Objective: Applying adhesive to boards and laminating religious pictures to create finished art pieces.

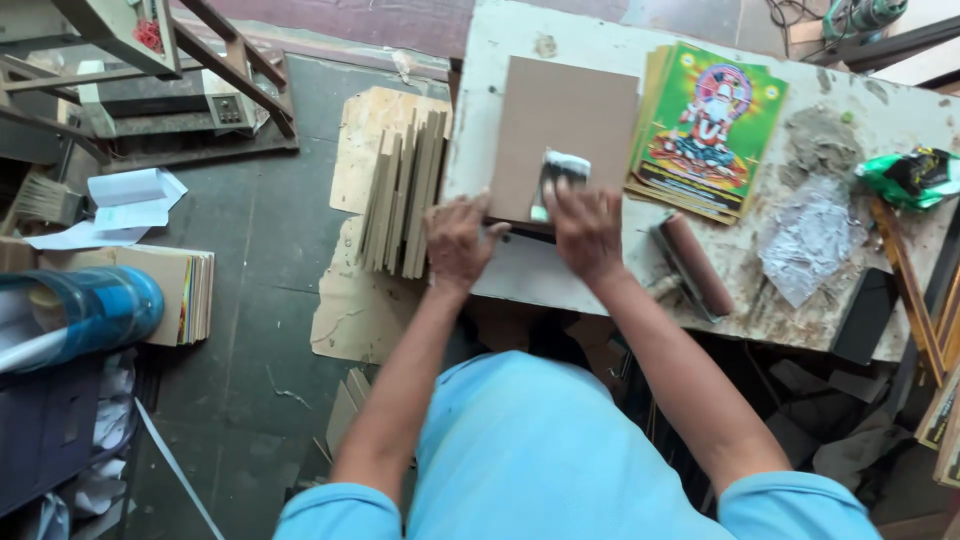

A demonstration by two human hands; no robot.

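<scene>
Gripped in our right hand (588, 228) is a wide flat brush with pale, glue-whitened bristles (560, 172), fingers closed around its handle so that only the bristle end shows past the knuckles. Our left hand (455, 240) holds nothing: it lies flat, fingers spread, pressing on the near left corner of the plain brown rectangular board (560, 110), which rests on the stained white worktable (590, 285).

We judge the step in hand to be the coating of the board's face, with the brush laid on near its lower edge and most of the brown surface above looking dry and bare (though the sheen of wet paste is hard to tell from this height). The next move seems to call for long even strokes away from us, with the left hand bearing down so the board does not skid.

Just beside the board on the right lies a stack of bright green and yellow printed pictures of a seated figure (705, 130), its edge near the board but not clearly touching it. Nearer us on the right rests a brown cylindrical hand roller (695, 262). Left of the table, a row of thin plywood sheets standing on edge (405, 195) leans against its side.
</scene>
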